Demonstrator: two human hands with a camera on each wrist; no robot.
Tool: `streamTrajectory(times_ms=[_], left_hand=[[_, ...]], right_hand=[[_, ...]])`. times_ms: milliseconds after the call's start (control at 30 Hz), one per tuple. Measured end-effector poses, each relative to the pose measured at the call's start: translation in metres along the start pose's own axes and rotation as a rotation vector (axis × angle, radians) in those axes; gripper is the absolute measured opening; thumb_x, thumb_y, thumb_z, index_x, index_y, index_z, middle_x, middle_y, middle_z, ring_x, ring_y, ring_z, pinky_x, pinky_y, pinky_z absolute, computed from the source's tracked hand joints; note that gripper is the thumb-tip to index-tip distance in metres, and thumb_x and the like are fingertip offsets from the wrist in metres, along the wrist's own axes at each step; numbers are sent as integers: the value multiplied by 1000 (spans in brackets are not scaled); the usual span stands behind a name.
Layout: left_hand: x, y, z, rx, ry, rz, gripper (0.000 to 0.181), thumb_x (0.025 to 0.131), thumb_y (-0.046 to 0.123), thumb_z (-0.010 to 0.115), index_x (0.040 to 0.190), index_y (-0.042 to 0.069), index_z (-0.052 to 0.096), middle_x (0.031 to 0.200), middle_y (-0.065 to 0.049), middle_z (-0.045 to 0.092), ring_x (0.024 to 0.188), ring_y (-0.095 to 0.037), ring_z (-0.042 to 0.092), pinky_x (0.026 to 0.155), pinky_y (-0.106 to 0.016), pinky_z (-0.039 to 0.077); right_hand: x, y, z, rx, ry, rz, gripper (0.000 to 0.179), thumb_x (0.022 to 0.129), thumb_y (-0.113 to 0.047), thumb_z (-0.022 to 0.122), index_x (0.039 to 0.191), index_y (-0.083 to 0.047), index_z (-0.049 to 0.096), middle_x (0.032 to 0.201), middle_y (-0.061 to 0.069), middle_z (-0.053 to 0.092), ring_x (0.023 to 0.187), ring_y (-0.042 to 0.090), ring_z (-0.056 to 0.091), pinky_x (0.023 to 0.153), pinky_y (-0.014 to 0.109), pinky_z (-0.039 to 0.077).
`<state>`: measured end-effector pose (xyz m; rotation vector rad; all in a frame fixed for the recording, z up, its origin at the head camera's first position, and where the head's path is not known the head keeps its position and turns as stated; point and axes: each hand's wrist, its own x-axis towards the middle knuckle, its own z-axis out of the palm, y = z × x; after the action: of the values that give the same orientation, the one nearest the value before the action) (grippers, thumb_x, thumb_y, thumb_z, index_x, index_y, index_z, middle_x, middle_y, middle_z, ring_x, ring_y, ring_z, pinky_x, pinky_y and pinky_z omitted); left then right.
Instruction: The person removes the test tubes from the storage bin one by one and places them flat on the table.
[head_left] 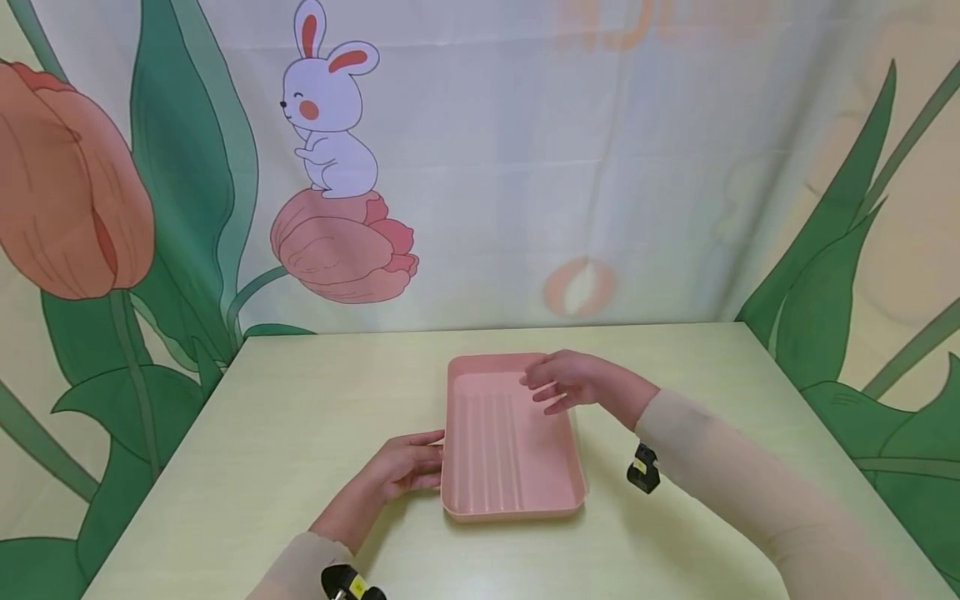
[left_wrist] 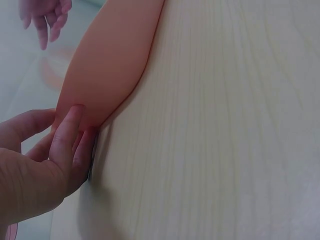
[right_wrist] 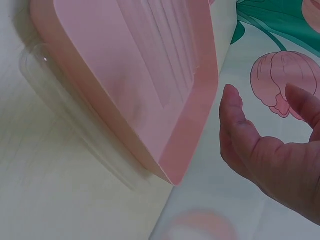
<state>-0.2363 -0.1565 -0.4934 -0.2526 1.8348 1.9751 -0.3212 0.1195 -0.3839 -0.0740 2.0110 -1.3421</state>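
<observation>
A pink rectangular tray [head_left: 546, 450] with raised walls and ridges along its floor lies on the pale table. At its left wall is my left hand [head_left: 411, 467], its fairly straight fingers touching the side. Close up in the left wrist view, the fingertips of the left hand [left_wrist: 55, 150] meet the outer wall of the tray [left_wrist: 112, 55] near a corner. Above the tray's far right part hovers my right hand [head_left: 573, 379], fingers spread and holding nothing. Along the tray's right side in the right wrist view runs a clear plastic edge [right_wrist: 80, 120]; the rest of it is hidden.
The light wood-grain table [head_left: 330, 400] reaches back to a printed curtain [head_left: 487, 167] with a rabbit and tulips. A black wrist device [head_left: 642, 468] sits by the right sleeve, another [head_left: 351, 582] by the left.
</observation>
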Motion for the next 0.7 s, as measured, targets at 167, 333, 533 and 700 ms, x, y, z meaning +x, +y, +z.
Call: streamTrajectory(times_ms=[167, 333, 533, 700], left_hand=[[-1, 0, 1, -5, 0, -1, 56, 99, -3, 57, 152, -8, 40, 139, -28, 62, 93, -15, 72, 75, -31, 66], [-1, 1, 1, -7, 1, -2, 56, 99, -3, 57, 152, -7, 40, 140, -29, 61, 93, -15, 72, 75, -32, 66], [0, 0, 1, -6, 16, -10, 54, 99, -2, 56, 151, -7, 43, 140, -28, 62, 93, -15, 72, 76, -32, 66], [1, -1, 0, -2, 25, -13, 53, 99, -2, 57, 151, -6, 44, 138, -27, 63, 93, -16, 73, 76, -33, 66]], right_hand=[[11, 7, 6, 52, -5, 5, 53, 102, -16, 52, 148, 5, 39, 154, 26, 41, 129, 34, 54, 114, 51, 50], [22, 10, 14, 77, 22, 40, 56, 101, -16, 57, 150, 4, 39, 150, 24, 45, 130, 35, 53, 113, 48, 51], [35, 15, 21, 91, 46, 81, 52, 100, -16, 61, 146, 3, 45, 131, 16, 54, 108, 23, 55, 107, 43, 54], [41, 18, 25, 111, 59, 107, 48, 98, -14, 62, 141, 2, 48, 111, 6, 49, 99, 19, 51, 100, 40, 55]])
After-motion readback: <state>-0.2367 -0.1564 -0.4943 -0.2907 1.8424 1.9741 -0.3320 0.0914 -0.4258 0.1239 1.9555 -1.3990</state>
